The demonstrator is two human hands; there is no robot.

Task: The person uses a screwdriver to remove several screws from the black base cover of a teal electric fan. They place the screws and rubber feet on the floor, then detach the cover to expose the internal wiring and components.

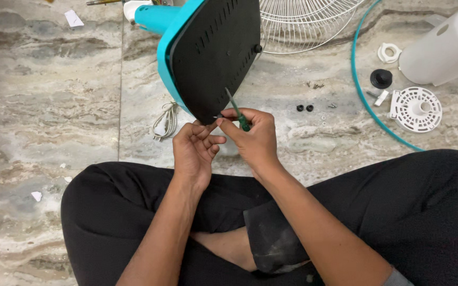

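Sitting cross-legged on grey-veined marble floor (43,106), black trousers filling near edge. Tilting up teal plastic fan base with black slotted underside (216,53), lowest corner resting at both hands. White wire fan grille (303,24) lying at far edge; white plastic motor housing (446,47) toward far right corner, round white vented cap (415,108) just beside. Right hand (253,140) closing around green-handled screwdriver (238,111), tip against black underside. Left hand (196,151) curling fingers, pinching base's lowest corner. Two small black rubber feet (305,108) lying right of hands.
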